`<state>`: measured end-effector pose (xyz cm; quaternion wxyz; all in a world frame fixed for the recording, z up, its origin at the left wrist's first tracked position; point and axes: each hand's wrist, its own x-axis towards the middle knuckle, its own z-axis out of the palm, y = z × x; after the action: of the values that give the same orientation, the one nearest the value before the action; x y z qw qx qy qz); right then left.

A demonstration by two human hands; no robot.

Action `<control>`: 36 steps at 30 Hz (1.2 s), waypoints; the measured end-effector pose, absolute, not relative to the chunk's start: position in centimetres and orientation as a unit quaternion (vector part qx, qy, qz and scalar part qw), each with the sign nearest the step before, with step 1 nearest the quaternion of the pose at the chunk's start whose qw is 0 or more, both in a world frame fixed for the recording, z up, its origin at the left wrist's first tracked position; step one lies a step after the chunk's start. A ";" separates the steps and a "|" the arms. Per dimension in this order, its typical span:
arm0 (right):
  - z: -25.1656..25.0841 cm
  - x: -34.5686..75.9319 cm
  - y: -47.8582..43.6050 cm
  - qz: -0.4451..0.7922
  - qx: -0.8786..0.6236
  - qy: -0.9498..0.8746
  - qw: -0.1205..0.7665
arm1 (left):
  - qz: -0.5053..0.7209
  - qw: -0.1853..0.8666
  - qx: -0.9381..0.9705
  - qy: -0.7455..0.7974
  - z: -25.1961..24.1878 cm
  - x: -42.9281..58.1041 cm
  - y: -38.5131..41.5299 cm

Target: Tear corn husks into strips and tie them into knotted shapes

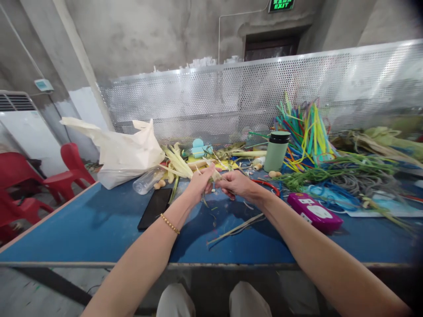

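Observation:
My left hand (201, 181) and my right hand (236, 182) meet above the middle of the blue table (99, 224). Both are closed on one small pale leaf strip piece (215, 175), each pinching one side of it. A thin end of the strip hangs down between the hands. A bead bracelet sits on my left wrist. A long pale strip (236, 228) lies on the table just under my right forearm. A pile of pale green leaves (176, 163) lies behind my left hand.
A black phone (154, 208) lies left of my left arm, with a clear bottle (147, 179) and a white bag (125, 152) behind it. A green flask (276, 151), coloured strips (306, 132), a purple case (314, 212) and green stems (333, 171) lie right. Red chairs (66, 174) stand left.

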<state>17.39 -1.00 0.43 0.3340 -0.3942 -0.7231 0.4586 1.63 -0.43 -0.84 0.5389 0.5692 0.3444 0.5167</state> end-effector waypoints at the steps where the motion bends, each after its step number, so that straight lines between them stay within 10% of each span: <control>1: 0.5 17.3 -1.1 0.459 -0.398 -0.723 0.330 | 0.517 0.553 0.560 0.336 -0.8 1.6 -0.4; 36: 1.6 17.6 -1.7 0.428 -0.349 -0.743 0.378 | 0.612 0.495 0.536 0.306 -0.1 1.2 -0.2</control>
<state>17.65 -1.71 1.63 0.3776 -0.3492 -0.7432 0.4279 1.17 -0.22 -0.13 0.4945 0.5357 0.3063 0.6121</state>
